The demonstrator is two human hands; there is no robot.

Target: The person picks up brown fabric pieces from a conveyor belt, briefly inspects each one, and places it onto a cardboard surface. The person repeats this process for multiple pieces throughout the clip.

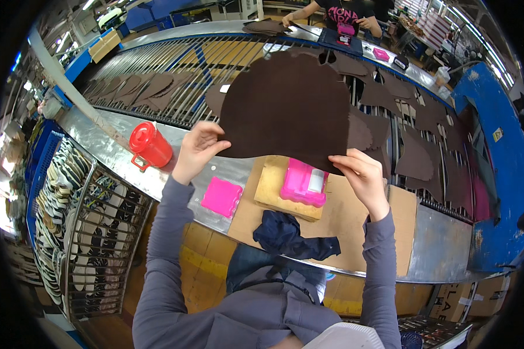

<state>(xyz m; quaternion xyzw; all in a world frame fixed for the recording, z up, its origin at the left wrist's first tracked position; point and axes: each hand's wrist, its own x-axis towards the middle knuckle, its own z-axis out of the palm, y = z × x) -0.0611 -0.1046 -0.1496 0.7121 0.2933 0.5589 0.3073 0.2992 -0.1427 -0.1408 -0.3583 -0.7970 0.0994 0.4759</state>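
We pinch a dark brown sheet (285, 107) just past twelve o'clock in our view, our left hand (198, 150) gripping its eight-o'clock corner, our right hand (361, 173) the one near five. A navy cloth (282, 234) lies at five o'clock.

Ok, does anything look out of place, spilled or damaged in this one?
Nothing looks clearly wrong, and I see no spill. The dark blue cloth lies crumpled by the worktable's near edge, a bit untidy. The brown piece between the left hand and right hand shows no obvious tear.
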